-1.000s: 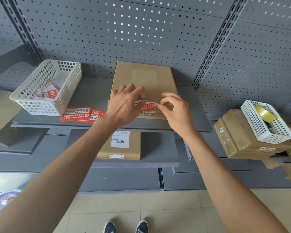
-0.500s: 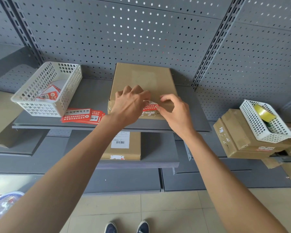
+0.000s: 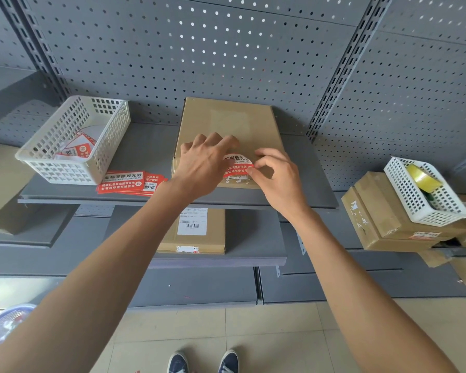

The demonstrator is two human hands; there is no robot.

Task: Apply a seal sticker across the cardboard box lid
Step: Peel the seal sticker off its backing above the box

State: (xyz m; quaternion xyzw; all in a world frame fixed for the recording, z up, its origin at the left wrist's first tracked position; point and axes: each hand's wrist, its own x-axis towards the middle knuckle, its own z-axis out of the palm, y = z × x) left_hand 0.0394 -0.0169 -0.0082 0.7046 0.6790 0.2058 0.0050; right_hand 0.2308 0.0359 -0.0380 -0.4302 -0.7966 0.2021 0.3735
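Observation:
A flat brown cardboard box [image 3: 228,122] lies on the upper grey shelf [image 3: 315,181], its back edge against the pegboard. A red and white seal sticker [image 3: 237,166] sits at the box's near edge, bowed upward between both hands. My left hand [image 3: 202,164] lies palm down on the lid, its fingers on the sticker's left end. My right hand [image 3: 276,176] pinches the sticker's right end between thumb and forefinger. Torn white sticker remains show on the box's front face below.
A pile of red seal stickers [image 3: 131,181] lies left of the box, beside a white basket [image 3: 73,138] holding sticker scraps. A labelled box [image 3: 199,230] rests on the shelf below. At right, stacked boxes [image 3: 382,219] carry a white basket [image 3: 425,195] with yellow tape.
Both hands have moved the sticker up from the box's front edge onto the lid. The left hand has flattened over the sticker's left part.

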